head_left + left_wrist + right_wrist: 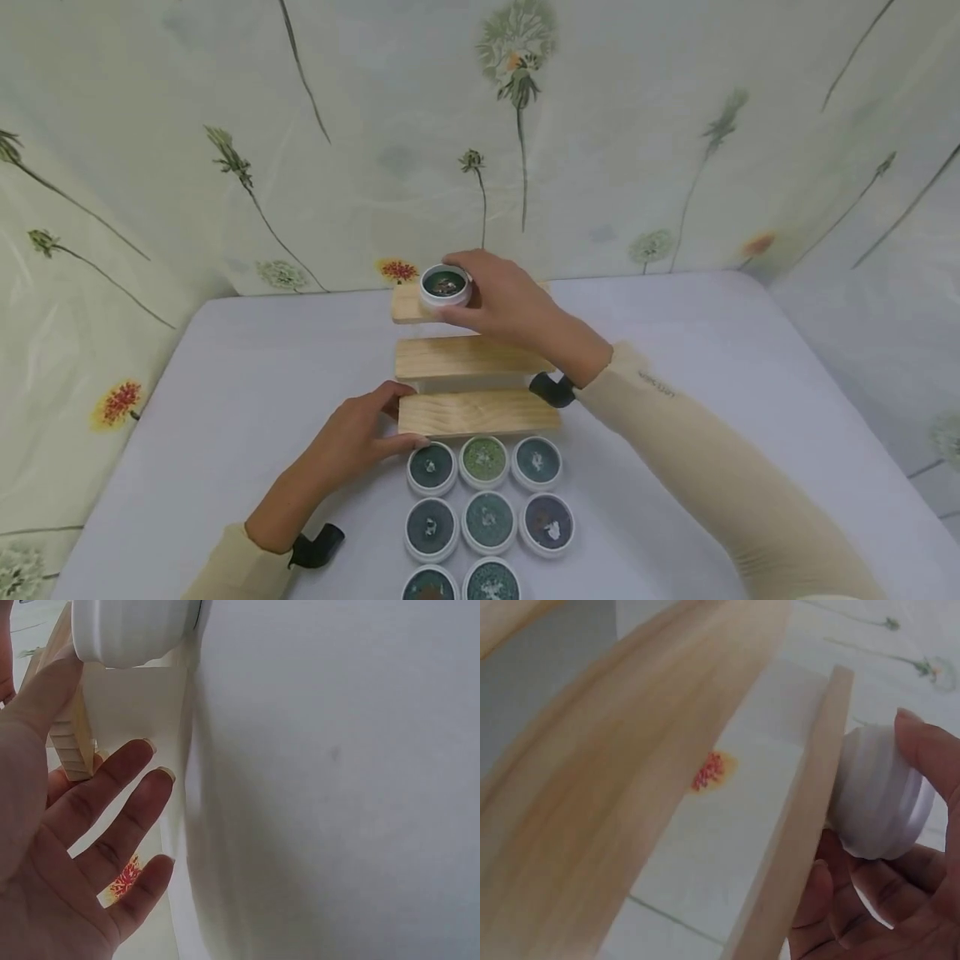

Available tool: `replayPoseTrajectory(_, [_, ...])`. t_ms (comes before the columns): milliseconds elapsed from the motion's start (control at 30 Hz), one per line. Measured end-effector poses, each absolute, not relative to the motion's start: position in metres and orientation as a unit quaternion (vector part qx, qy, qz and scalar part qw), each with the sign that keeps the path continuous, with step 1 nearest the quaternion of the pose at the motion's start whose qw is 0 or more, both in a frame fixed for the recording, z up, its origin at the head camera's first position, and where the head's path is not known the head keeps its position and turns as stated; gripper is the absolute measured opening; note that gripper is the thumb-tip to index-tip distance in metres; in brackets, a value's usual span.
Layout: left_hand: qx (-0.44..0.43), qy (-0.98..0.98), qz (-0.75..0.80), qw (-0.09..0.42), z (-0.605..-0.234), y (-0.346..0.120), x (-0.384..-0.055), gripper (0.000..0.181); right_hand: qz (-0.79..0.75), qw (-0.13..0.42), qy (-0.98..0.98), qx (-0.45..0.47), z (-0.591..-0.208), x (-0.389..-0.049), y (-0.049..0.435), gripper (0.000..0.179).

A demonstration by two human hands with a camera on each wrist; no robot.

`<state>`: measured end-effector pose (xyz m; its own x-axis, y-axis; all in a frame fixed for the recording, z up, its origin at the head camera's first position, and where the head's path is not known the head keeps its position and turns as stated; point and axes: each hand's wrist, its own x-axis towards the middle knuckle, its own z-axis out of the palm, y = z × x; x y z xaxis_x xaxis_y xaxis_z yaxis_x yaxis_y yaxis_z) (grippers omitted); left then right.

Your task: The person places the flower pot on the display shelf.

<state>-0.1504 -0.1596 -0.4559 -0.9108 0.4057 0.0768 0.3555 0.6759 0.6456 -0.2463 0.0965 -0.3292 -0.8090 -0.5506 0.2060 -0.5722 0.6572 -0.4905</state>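
Note:
At the top of a stepped wooden stand, my right hand [517,300] holds a small white jar [444,283] with dark glossy green contents, thumb and fingers around its sides. In the right wrist view the jar [874,795] sits against the face of the top board [799,832]. My left hand [356,429] grips the left end of the stand's lowest board [480,414] between thumb and index finger. Its other fingers spread loosely beside the board in the left wrist view, where a white jar [131,630] overlaps the thumb tip.
Several similar jars stand in rows of up to three before the stand, among them a light green one [483,460] and a purplish one [548,522]. The middle board [465,358] bears no jar. A white cloth [247,367] covers the table; a flowered curtain [375,167] hangs behind.

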Motion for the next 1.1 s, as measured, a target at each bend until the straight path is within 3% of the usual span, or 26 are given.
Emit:
replayPoseTrajectory(767, [0.212, 0.906, 0.364, 0.042, -0.455, -0.158, -0.15, 0.064, 0.236, 0.031, -0.906, 0.35, -0.33, -0.251, 0.066, 0.068])
replayPoseTrajectory(1100, [0.197, 0.912, 0.358, 0.046, -0.455, -0.158, -0.147, 0.066, 0.272, -0.003, -0.915, 0.297, -0.331, -0.248, 0.068, 0.101])
